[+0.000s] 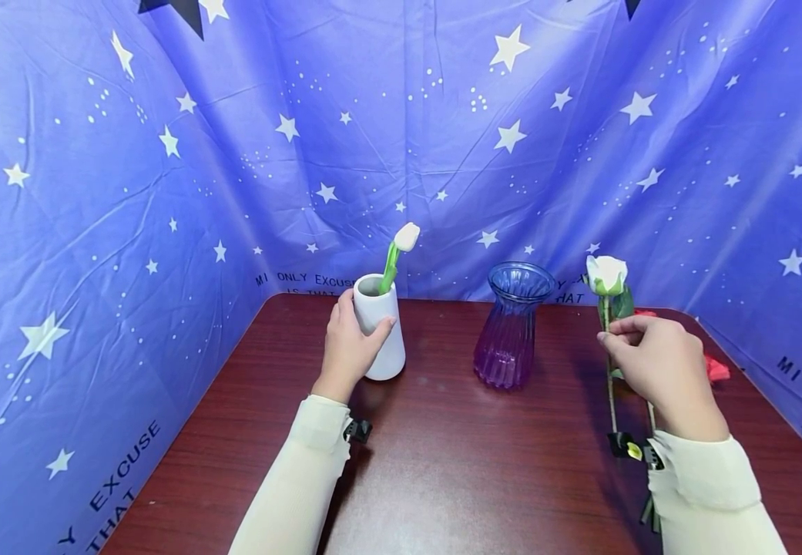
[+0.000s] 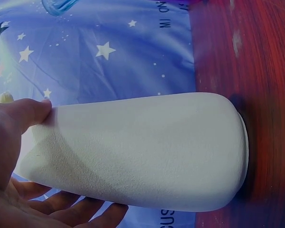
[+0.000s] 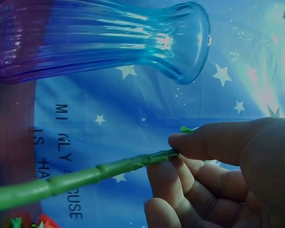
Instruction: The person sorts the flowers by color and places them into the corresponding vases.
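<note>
My left hand point(image 1: 354, 343) grips a white vase point(image 1: 384, 347) round its upper part, thumb on the near side. The vase stands upright on the table, and a white tulip point(image 1: 407, 237) with a green stem leans to the right out of its mouth. In the right wrist view, the thumb and fingers of my right hand point(image 3: 213, 161) pinch the green stem of a white rose point(image 1: 607, 275). The rose is upright, its bloom above my right hand point(image 1: 664, 366) in the head view. Between the hands stands a blue-to-purple ribbed glass vase point(image 1: 508, 331).
Red flowers point(image 1: 717, 368) lie on the table's right side, partly hidden behind my right hand and forearm. The dark red wooden table point(image 1: 428, 462) is bordered by a blue curtain point(image 1: 401, 139) with white stars at the back and sides.
</note>
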